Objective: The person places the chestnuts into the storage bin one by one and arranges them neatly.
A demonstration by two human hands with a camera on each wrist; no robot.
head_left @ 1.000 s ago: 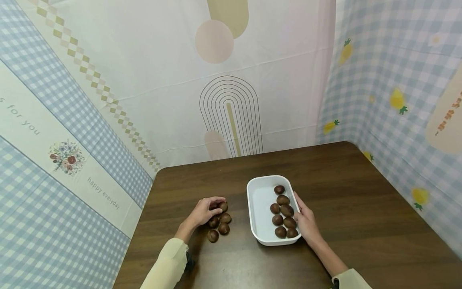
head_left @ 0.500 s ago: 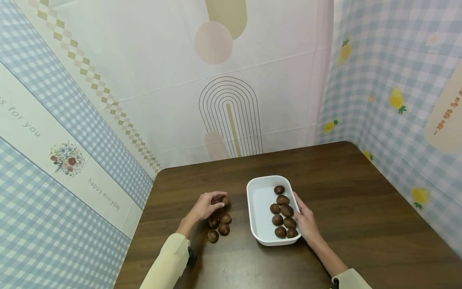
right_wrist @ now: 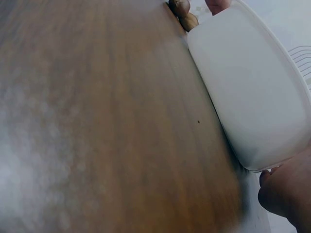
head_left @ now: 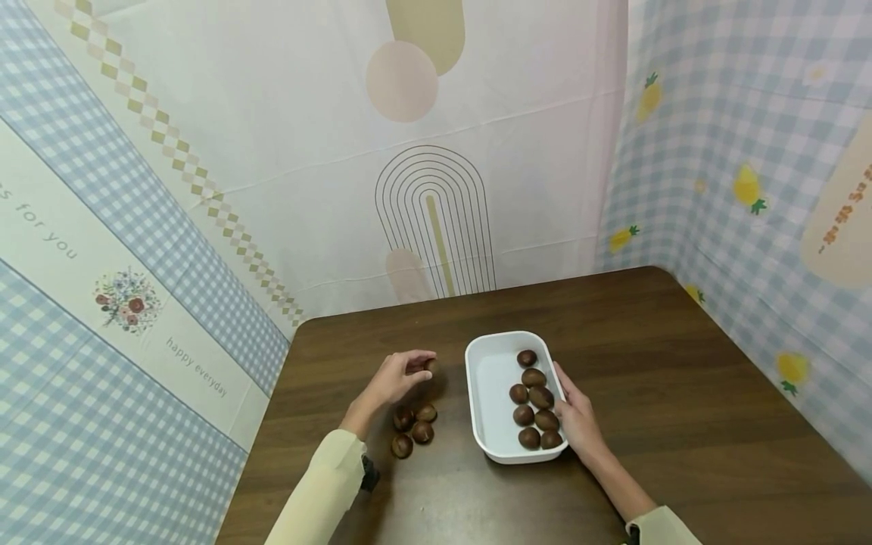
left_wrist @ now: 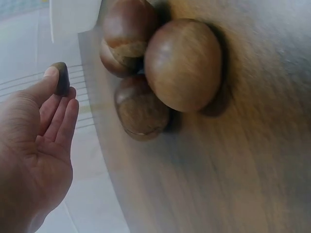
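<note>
My left hand (head_left: 393,380) pinches one brown chestnut (left_wrist: 62,80) between thumb and fingertips, raised above the table just left of the tray. Below that hand, several chestnuts (head_left: 422,432) lie in a cluster on the table; the left wrist view shows them large and near. A white rectangular tray (head_left: 490,401) stands to their right, with two uneven rows of chestnuts (head_left: 541,397) along its right half and bare floor on its left. My right hand (head_left: 579,422) grips the tray's right side, thumb at the rim. Its fingers are partly hidden by the tray wall.
The brown wooden table (head_left: 613,325) reaches back to a printed white cloth (head_left: 306,151). Blue checked cloths (head_left: 763,250) hang at both sides.
My left hand has picked up the farthest chestnut of the cluster and lifted it, moving slightly away and right. The right hand and tray stay in place.
</note>
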